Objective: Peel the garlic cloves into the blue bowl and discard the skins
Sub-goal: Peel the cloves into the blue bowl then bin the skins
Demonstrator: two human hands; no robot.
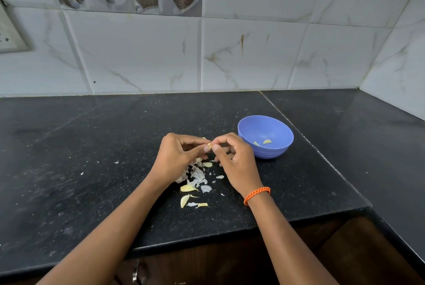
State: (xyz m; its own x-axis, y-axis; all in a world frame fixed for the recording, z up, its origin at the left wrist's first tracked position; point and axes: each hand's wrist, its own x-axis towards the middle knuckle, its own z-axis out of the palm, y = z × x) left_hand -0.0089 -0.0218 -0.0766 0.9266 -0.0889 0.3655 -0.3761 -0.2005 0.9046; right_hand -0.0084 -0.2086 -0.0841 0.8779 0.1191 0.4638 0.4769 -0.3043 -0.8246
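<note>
Peeling step in hand. Left hand [181, 156] and right hand [232, 158] both pinch one clove [209, 146] above the bench [92, 146], beside the bowl [276, 151]. Next: strip skin, drop clove in bowl.

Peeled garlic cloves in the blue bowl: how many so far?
2. Both lie on the bottom of the blue bowl: one clove toward the right, the other just left of it. None look hidden.

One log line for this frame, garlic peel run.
step: peeling | left hand + right hand: pinch garlic clove | blue bowl: two peeled cloves | skins: on counter
</note>
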